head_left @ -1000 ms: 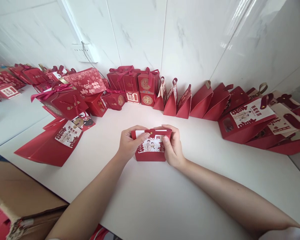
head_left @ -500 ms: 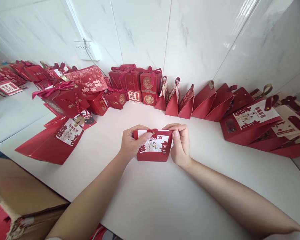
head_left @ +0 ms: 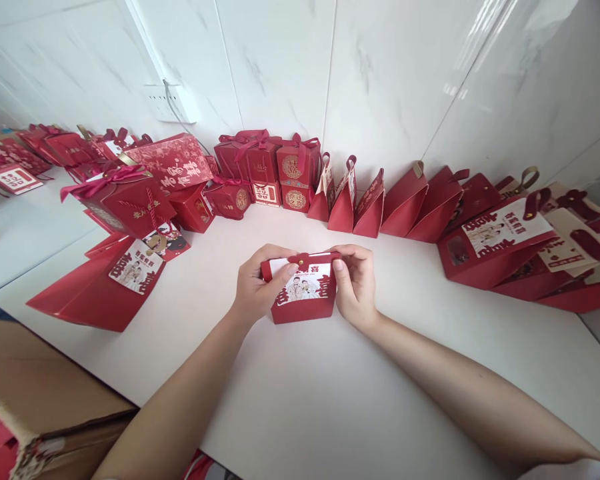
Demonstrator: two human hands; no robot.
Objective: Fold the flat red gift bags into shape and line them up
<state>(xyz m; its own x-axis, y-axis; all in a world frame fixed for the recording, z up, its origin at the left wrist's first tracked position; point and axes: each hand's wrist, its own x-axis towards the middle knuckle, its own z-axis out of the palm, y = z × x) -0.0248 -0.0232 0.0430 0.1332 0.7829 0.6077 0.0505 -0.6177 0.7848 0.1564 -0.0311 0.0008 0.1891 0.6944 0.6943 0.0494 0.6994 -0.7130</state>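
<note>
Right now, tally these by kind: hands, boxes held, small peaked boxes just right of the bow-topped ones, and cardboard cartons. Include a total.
Hands, left hand and right hand: 2
Held red box: 1
Small peaked boxes: 3
Cardboard carton, partly out of view: 1
Total: 7

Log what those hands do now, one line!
left hand: grips red paper box, thumb near round gold stud | right hand: grips it at upper right | front: white illustrated paper card
</note>
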